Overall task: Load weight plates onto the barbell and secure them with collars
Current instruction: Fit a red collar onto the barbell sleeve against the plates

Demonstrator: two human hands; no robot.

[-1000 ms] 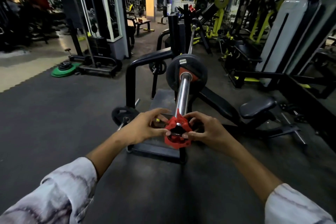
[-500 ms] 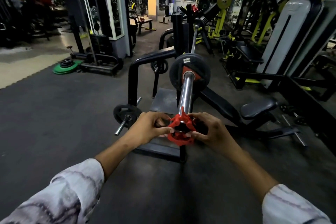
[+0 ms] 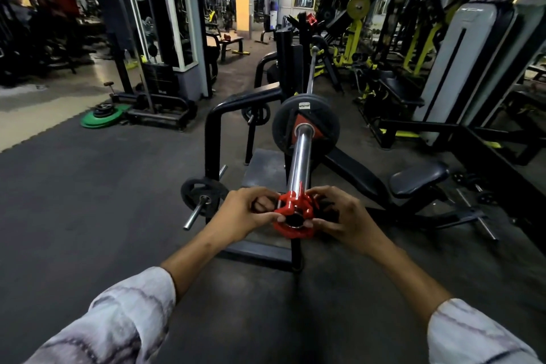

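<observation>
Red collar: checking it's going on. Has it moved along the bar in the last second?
Yes. The red collar, held by both hands, has slid slightly onto the sleeve's near end, towards the weight plate.

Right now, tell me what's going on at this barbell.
A person is fitting a red collar onto the near end of the barbell sleeve. The left hand and the right hand both grip the collar from its sides, fingers curled round it. The collar sits at the very tip of the sleeve, well apart from the black weight plate already loaded farther up the bar. So the plate is on, but the collar is not yet pushed against it.
</observation>
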